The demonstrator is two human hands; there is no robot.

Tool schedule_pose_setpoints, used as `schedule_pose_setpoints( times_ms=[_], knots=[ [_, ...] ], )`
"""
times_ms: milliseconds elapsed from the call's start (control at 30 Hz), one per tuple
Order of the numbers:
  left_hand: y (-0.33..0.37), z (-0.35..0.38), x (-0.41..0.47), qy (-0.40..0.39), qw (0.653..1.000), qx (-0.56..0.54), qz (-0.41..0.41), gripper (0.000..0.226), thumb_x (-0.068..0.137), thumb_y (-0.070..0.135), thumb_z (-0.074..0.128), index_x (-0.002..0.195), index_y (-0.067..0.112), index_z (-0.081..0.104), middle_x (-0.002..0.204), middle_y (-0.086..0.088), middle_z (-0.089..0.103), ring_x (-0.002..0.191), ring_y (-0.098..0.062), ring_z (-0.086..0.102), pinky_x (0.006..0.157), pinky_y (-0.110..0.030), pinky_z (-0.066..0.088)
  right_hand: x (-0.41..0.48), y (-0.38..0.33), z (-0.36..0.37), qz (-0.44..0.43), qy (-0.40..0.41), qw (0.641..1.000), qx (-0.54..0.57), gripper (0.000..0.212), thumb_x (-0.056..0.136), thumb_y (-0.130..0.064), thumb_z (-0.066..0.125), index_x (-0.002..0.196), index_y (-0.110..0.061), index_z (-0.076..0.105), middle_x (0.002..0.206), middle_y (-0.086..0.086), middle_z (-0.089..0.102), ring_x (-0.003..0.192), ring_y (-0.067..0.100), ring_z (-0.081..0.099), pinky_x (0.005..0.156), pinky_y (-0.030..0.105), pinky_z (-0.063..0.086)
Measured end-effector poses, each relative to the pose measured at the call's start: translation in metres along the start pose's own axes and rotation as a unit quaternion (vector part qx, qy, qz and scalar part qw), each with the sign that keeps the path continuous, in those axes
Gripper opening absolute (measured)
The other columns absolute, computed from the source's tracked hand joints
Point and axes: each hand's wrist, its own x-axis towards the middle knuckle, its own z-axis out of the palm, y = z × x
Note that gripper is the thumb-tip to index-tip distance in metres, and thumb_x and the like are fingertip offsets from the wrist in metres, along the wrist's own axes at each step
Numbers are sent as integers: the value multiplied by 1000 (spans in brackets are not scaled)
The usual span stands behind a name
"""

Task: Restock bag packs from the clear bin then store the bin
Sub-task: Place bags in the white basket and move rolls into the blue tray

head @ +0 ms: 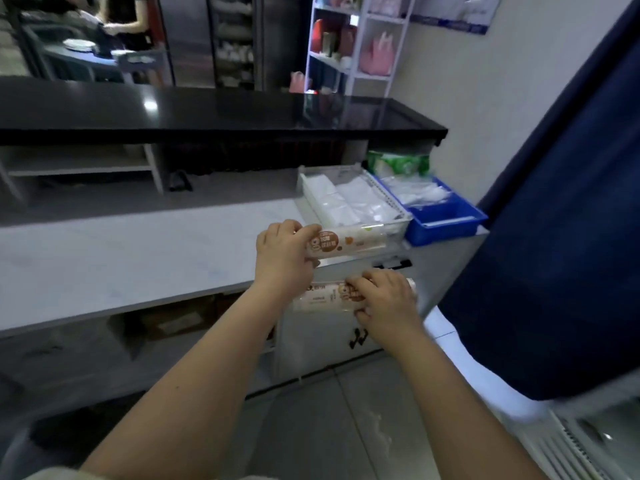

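My left hand (282,259) curls round one end of a white, brown-labelled bag pack (349,240), held just in front of the clear plastic bin (396,227) on the pale bench (138,251). Lower, before that bin, my right hand (388,303) grips a second brown-labelled pack (318,298).

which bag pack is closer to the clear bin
The pack in the left hand, right at the bin front; the right hand pack is lower, by the cabinet.
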Motion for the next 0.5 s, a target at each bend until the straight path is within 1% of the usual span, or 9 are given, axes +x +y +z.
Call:
schedule_pose_setpoints(
  times_ms=[100,233,300,400,500],
  knots=[
    [59,43,25,-2,1000,-8,11,58,75,29,73,129,32,52,118,0,54,111,-24,43,97,-40,31,-5,73,-19,20,-13,1000,-17,53,68,-20,72,118,-29,59,114,-1,56,109,25,46,98,40,33],
    [112,88,50,-14,1000,-12,13,57,75,29,72,128,31,52,117,-2,55,108,-26,45,94,-40,32,-10,147,-31,32,-11,999,-18,52,63,-16,76,113,-25,63,109,1,60,103,26,51,98,41,33],
    [130,105,66,-22,1000,-7,11,57,74,29,72,128,31,52,116,-2,55,108,-27,45,94,-41,32,-6,177,-35,38,-8,999,-18,52,64,-16,76,113,-26,62,110,-1,59,104,25,50,100,41,32],
    [151,126,96,-34,999,3,9,56,74,28,72,126,32,53,115,-3,56,108,-28,45,95,-43,33,10,217,-39,47,-15,998,-24,52,71,-20,72,120,-29,57,115,-5,56,108,21,46,103,38,29],
    [164,149,128,-38,999,6,11,56,71,25,71,125,31,55,113,-3,56,107,-28,46,93,-42,32,33,247,-35,45,-14,999,-23,52,75,-22,71,124,-30,55,118,-5,56,112,20,46,107,39,25]
  ],
)
